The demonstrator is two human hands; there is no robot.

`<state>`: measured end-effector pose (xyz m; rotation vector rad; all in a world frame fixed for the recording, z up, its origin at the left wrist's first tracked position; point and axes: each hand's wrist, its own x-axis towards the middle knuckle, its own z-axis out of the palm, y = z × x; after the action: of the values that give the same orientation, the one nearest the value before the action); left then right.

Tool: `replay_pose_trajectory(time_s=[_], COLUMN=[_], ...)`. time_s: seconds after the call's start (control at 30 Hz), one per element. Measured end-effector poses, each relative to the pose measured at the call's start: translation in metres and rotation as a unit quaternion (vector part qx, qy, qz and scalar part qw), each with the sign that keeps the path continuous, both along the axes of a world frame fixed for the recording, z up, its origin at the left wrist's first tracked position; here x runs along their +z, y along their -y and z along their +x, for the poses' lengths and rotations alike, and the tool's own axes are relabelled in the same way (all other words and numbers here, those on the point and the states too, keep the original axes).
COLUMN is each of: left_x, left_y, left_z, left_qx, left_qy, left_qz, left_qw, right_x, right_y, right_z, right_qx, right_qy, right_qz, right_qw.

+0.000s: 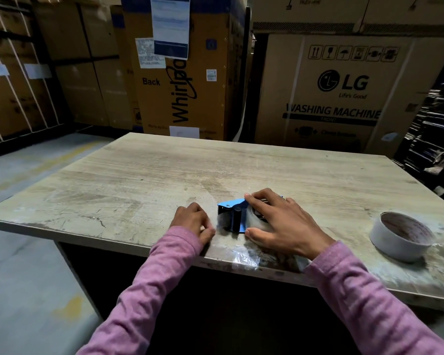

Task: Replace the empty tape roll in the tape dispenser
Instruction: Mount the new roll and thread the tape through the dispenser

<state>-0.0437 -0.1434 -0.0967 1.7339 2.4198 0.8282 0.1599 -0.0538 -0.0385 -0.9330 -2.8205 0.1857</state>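
A blue tape dispenser [232, 210] with a toothed blade and a dark roller lies flat on the wooden table [144, 180] near its front edge. My right hand [280, 221] lies over the dispenser's right part, fingers spread across it and thumb at its near side; the roll under the palm is mostly hidden. Just left of the dispenser, my left hand [194, 222] rests on the table with fingers curled, pinching what looks like a clear tape end. A white cardboard tape core [401, 235] stands on the table at the right, apart from both hands.
Clear tape is stuck to the table's front edge [244, 254] below the hands. Large cardboard appliance boxes [331, 93] stand close behind the table. A concrete floor [23, 252] lies to the left, and dark stacked shelving [436, 124] is at the right.
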Motion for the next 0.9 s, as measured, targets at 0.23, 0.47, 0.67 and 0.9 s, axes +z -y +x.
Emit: replay_pose_trajectory(time_s=[0.23, 0.47, 0.67, 0.9], left_x=[0.002, 0.005, 0.004, 0.009], left_y=[0.02, 0.009, 0.001, -0.004], left_z=[-0.01, 0.022, 0.018, 0.001], left_qx=[-0.061, -0.022, 0.006, -0.026], left_qy=[0.19, 0.229, 0.243, 0.343], left_qz=[0.062, 0.081, 0.16, 0.153], left_qw=[0.978, 0.97, 0.957, 0.927], right_x=[-0.008, -0.004, 0.0, 0.003], right_y=[-0.006, -0.005, -0.004, -0.01], right_z=[-0.003, -0.004, -0.004, -0.001], right_qx=[0.011, 0.01, 0.006, 0.027], right_qy=[-0.01, -0.006, -0.007, 0.023], right_qz=[0.007, 0.002, 0.002, 0.002], right_qw=[1.0, 1.0, 1.0, 0.999])
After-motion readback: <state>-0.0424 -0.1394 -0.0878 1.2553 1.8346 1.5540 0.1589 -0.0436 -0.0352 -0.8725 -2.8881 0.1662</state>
